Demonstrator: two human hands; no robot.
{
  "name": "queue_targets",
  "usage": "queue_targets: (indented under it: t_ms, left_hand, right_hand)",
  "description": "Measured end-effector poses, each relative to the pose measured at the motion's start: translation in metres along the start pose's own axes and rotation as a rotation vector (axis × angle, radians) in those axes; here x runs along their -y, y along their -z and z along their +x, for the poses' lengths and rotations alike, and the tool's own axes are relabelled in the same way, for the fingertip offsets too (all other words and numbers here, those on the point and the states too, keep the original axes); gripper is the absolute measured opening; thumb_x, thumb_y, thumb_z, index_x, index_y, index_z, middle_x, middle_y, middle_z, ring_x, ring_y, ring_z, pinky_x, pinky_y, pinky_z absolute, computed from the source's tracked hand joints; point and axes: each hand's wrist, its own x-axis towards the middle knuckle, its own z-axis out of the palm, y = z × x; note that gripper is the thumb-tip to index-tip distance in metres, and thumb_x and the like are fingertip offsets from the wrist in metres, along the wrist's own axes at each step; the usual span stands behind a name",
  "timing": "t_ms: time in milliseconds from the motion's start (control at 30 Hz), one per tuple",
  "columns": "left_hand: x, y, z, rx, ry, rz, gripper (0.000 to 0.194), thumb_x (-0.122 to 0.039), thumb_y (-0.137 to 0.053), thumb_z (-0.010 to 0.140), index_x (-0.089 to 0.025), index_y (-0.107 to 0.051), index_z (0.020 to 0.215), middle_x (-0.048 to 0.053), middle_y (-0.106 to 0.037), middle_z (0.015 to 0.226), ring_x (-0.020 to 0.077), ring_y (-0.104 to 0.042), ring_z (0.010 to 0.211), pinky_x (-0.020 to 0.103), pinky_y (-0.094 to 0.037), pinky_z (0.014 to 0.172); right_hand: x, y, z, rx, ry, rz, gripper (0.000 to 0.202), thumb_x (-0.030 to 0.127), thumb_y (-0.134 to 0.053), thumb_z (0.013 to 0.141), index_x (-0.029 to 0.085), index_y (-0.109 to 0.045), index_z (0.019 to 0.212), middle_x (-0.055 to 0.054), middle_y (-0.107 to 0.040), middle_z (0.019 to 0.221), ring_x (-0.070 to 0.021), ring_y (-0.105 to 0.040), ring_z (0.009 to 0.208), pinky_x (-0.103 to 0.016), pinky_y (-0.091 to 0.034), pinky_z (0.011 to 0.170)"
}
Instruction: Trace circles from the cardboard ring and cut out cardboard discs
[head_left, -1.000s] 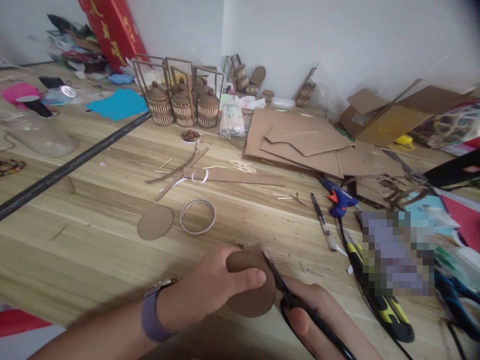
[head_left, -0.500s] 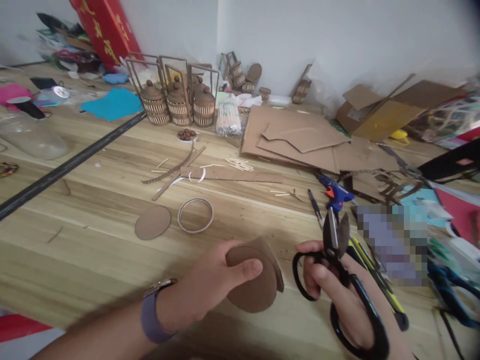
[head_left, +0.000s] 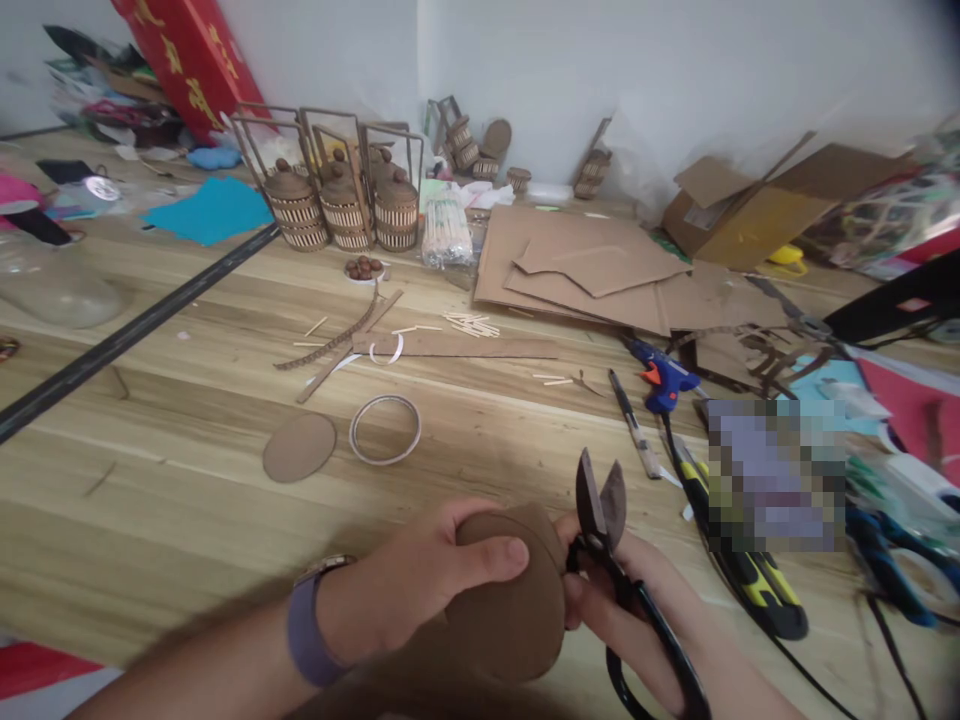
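Observation:
A brown cardboard piece (head_left: 506, 610) with a rounded outline is pinched in my left hand (head_left: 427, 570), the thumb lying on its face. My right hand (head_left: 637, 600) has black-handled scissors (head_left: 611, 560) looped on it, blades parted and pointing up, away from the cardboard. Its fingertips touch the right edge of the cardboard piece. A cut cardboard disc (head_left: 300, 447) lies flat to the left, beside a roll of tape (head_left: 385, 430) shaped like a thin ring.
Small lidded baskets (head_left: 345, 205) with tall handles stand at the back, near stacked cardboard sheets (head_left: 577, 265). On the right lie a blue glue gun (head_left: 664, 375), a pen (head_left: 634, 425) and a yellow-black cutter (head_left: 765, 590). Cardboard strips (head_left: 457, 346) and small sticks lie mid-table.
My right hand has moved left with the scissors, and its fingertips now meet the cardboard edge. The cardboard piece has turned and sits slightly lower. The view has shifted a little.

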Motion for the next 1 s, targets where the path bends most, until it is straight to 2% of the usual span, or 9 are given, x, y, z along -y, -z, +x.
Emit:
queue_targets:
  t_ms: [167, 300, 433, 533, 633, 733, 833, 900, 1000]
  left_hand:
    - [0.000, 0.000, -0.003, -0.171, 0.027, 0.170, 0.055, -0.057, -0.080, 0.072, -0.021, -0.075, 0.113, 0.005, -0.075, 0.095, 0.0205, -0.064, 0.080, 0.030, -0.047, 0.073]
    - [0.001, 0.000, -0.001, -0.059, 0.048, 0.029, 0.054, -0.055, -0.083, 0.069, -0.018, -0.076, 0.108, 0.005, -0.075, 0.090, 0.0205, -0.065, 0.080, 0.031, -0.047, 0.076]
    - [0.002, -0.002, 0.002, 0.037, 0.100, -0.148, 0.046, -0.052, -0.089, 0.063, -0.019, -0.078, 0.093, 0.002, -0.073, 0.084, 0.0160, -0.063, 0.076, 0.025, -0.046, 0.072]
    - [0.000, -0.003, 0.002, 0.052, 0.120, -0.197, 0.039, -0.048, -0.090, 0.062, -0.020, -0.078, 0.085, 0.000, -0.072, 0.080, 0.0130, -0.062, 0.071, 0.022, -0.045, 0.067]
    - [-0.003, -0.002, 0.000, 0.014, 0.119, -0.179, 0.038, -0.043, -0.089, 0.061, -0.020, -0.077, 0.089, 0.002, -0.075, 0.082, 0.0162, -0.065, 0.073, 0.025, -0.046, 0.069]
    - [-0.006, 0.002, -0.001, -0.159, 0.036, -0.109, 0.046, -0.035, -0.089, 0.059, -0.021, -0.075, 0.101, 0.001, -0.077, 0.087, 0.0194, -0.067, 0.079, 0.028, -0.047, 0.072]
    - [-0.010, 0.006, 0.001, -0.303, -0.114, -0.091, 0.043, -0.031, -0.090, 0.061, -0.022, -0.073, 0.099, -0.002, -0.076, 0.085, 0.0162, -0.065, 0.079, 0.025, -0.045, 0.071]
    - [-0.013, 0.007, 0.003, -0.329, -0.177, -0.150, 0.041, -0.031, -0.092, 0.060, -0.019, -0.073, 0.094, -0.001, -0.077, 0.085, 0.0155, -0.065, 0.079, 0.024, -0.046, 0.073]
    - [-0.018, 0.005, 0.006, -0.351, -0.219, -0.260, 0.044, -0.029, -0.093, 0.059, -0.018, -0.073, 0.096, 0.001, -0.078, 0.087, 0.0163, -0.066, 0.081, 0.026, -0.048, 0.076]
  right_hand:
    - [-0.005, -0.005, 0.003, -0.081, -0.011, -0.013, 0.015, 0.035, -0.060, 0.093, 0.022, -0.059, 0.087, 0.000, -0.062, 0.072, -0.0176, -0.062, 0.066, -0.027, -0.053, 0.060]
    - [-0.004, -0.009, 0.003, -0.117, 0.046, -0.031, 0.008, 0.028, -0.061, 0.090, 0.022, -0.059, 0.085, -0.001, -0.065, 0.072, -0.0167, -0.063, 0.062, -0.024, -0.051, 0.055]
    - [-0.005, -0.010, 0.001, -0.175, 0.128, -0.173, 0.007, 0.024, -0.058, 0.090, 0.023, -0.060, 0.083, -0.001, -0.065, 0.072, -0.0171, -0.063, 0.063, -0.026, -0.052, 0.058]
    - [-0.007, -0.009, 0.001, -0.177, 0.174, -0.250, 0.008, 0.023, -0.054, 0.091, 0.024, -0.057, 0.084, 0.000, -0.063, 0.071, -0.0168, -0.061, 0.061, -0.026, -0.052, 0.057]
    - [-0.010, -0.004, 0.003, -0.185, 0.186, -0.305, 0.007, 0.023, -0.055, 0.092, 0.024, -0.056, 0.085, 0.000, -0.062, 0.071, -0.0170, -0.061, 0.060, -0.026, -0.051, 0.055]
    - [-0.012, 0.003, 0.003, -0.258, 0.209, -0.290, 0.012, 0.036, -0.062, 0.094, 0.024, -0.061, 0.093, -0.001, -0.063, 0.074, -0.0182, -0.061, 0.063, -0.028, -0.052, 0.059]
    - [-0.011, 0.010, 0.000, -0.275, 0.250, -0.149, 0.034, 0.057, -0.062, 0.094, 0.026, -0.064, 0.107, 0.000, -0.061, 0.072, -0.0177, -0.059, 0.061, -0.026, -0.048, 0.054]
    - [-0.007, 0.012, -0.003, -0.205, 0.257, -0.086, 0.051, 0.072, -0.057, 0.089, 0.026, -0.066, 0.111, 0.001, -0.055, 0.067, -0.0165, -0.053, 0.056, -0.026, -0.044, 0.052]
    - [0.003, 0.011, -0.006, -0.044, 0.133, -0.079, 0.077, 0.092, -0.046, 0.076, 0.025, -0.067, 0.109, 0.002, -0.050, 0.066, -0.0157, -0.044, 0.057, -0.028, -0.040, 0.056]
